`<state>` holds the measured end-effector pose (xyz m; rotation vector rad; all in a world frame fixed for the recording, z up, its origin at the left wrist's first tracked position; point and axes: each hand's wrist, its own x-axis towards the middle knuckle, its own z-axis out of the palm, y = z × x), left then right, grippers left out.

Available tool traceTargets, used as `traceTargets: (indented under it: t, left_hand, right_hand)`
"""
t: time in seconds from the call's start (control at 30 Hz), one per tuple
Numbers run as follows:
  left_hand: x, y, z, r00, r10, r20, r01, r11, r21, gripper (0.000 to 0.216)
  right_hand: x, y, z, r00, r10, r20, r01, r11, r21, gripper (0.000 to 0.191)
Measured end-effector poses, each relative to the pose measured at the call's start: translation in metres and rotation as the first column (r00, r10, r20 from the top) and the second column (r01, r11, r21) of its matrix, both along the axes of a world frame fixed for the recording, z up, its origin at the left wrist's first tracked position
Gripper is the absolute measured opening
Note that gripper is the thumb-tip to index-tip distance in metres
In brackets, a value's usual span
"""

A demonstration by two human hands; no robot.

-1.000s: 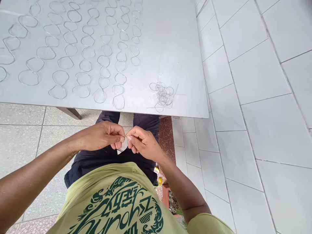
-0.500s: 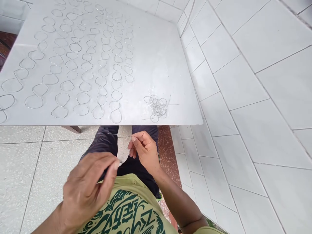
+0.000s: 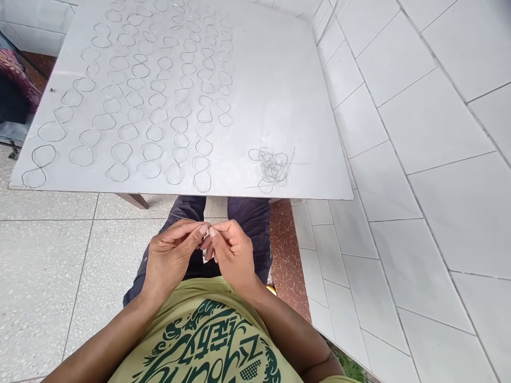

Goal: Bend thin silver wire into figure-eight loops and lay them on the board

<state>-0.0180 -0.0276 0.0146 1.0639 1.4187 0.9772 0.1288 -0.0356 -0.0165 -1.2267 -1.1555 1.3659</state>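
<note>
A thin piece of wire (image 3: 181, 217) is pinched between my two hands, in front of the table's near edge. My left hand (image 3: 171, 255) is closed, thumb and forefinger gripping the wire right beside the other fingertips. Closed in the same way, my right hand (image 3: 233, 252) holds the wire near a small bend; the fingers partly hide it. The wire's free end sticks out to the left above my left hand. Beyond the hands, wire figure-eights (image 3: 39, 166) lie in several rows on the white table.
A tangled heap of wire (image 3: 273, 167) lies near the front right of the white table (image 3: 279, 96). White wall tiles (image 3: 383, 175) rise close along the right side. A table leg (image 3: 133, 200) shows below the front edge. Dark fabric (image 3: 16, 96) is at the far left.
My left hand has come forward and right, from apart to pinching the wire beside my right hand. The view has shifted, so the table appears farther right.
</note>
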Motion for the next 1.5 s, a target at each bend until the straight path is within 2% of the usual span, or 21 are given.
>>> traceTargets:
  t: [0.1,0.2,0.33,0.4,0.53,0.63,0.8,0.97,1.13,1.27,1.37,1.43,1.5]
  left_hand:
    - [-0.01,0.004,-0.006,0.994,-0.078,0.073,0.081,0.996,-0.043,0.02]
    - [-0.02,0.01,-0.009,0.944,-0.195,0.266,0.238,0.961,-0.144,0.022]
    - [-0.02,0.014,-0.005,0.832,-0.295,0.47,0.439,0.868,-0.232,0.022]
    - [-0.017,0.013,-0.003,0.793,-0.294,0.534,0.485,0.835,-0.26,0.022]
    - [-0.014,0.01,-0.004,0.72,-0.284,0.634,0.546,0.795,-0.264,0.02]
    - [-0.014,0.008,-0.005,0.659,-0.297,0.691,0.594,0.769,-0.236,0.018]
    - [-0.012,0.003,-0.002,0.592,-0.317,0.742,0.673,0.701,-0.237,0.02]
    - [-0.014,-0.001,0.001,0.589,-0.281,0.758,0.661,0.707,-0.251,0.018]
    - [-0.016,-0.001,0.001,0.559,-0.319,0.765,0.692,0.688,-0.218,0.013]
    - [-0.018,0.0,0.0,0.58,-0.326,0.747,0.686,0.69,-0.232,0.013]
    - [-0.02,0.001,-0.001,0.633,-0.322,0.704,0.65,0.715,-0.257,0.016]
    - [-0.021,0.004,-0.001,0.69,-0.316,0.651,0.602,0.75,-0.274,0.017]
    - [-0.024,0.007,0.0,0.736,-0.316,0.599,0.565,0.775,-0.284,0.018]
  right_hand:
    - [0.018,0.007,0.008,0.99,0.137,0.042,-0.137,0.99,-0.02,0.024]
    - [0.041,0.025,0.015,0.97,0.241,-0.01,-0.241,0.969,-0.054,0.026]
    - [0.049,0.045,0.011,0.859,0.463,-0.22,-0.487,0.871,-0.07,0.034]
    - [0.042,0.047,0.004,0.8,0.491,-0.346,-0.542,0.838,-0.062,0.036]
    - [0.028,0.04,-0.009,0.756,0.382,-0.531,-0.492,0.867,-0.076,0.028]
    - [0.024,0.036,-0.014,0.745,0.339,-0.575,-0.477,0.873,-0.104,0.032]
    - [0.023,0.038,-0.013,0.808,0.294,-0.511,-0.378,0.923,-0.066,0.037]
    - [0.021,0.04,-0.01,0.868,0.228,-0.441,-0.253,0.967,0.003,0.037]
    - [0.019,0.036,-0.011,0.881,0.197,-0.43,-0.205,0.978,0.028,0.03]
    - [0.017,0.035,-0.013,0.917,0.14,-0.373,-0.139,0.99,0.031,0.028]
    - [0.019,0.036,-0.016,0.938,0.087,-0.335,-0.098,0.995,-0.018,0.032]
    - [0.024,0.039,-0.018,0.916,0.11,-0.385,-0.141,0.989,-0.054,0.036]
    - [0.031,0.042,-0.019,0.885,0.193,-0.424,-0.236,0.97,-0.052,0.044]
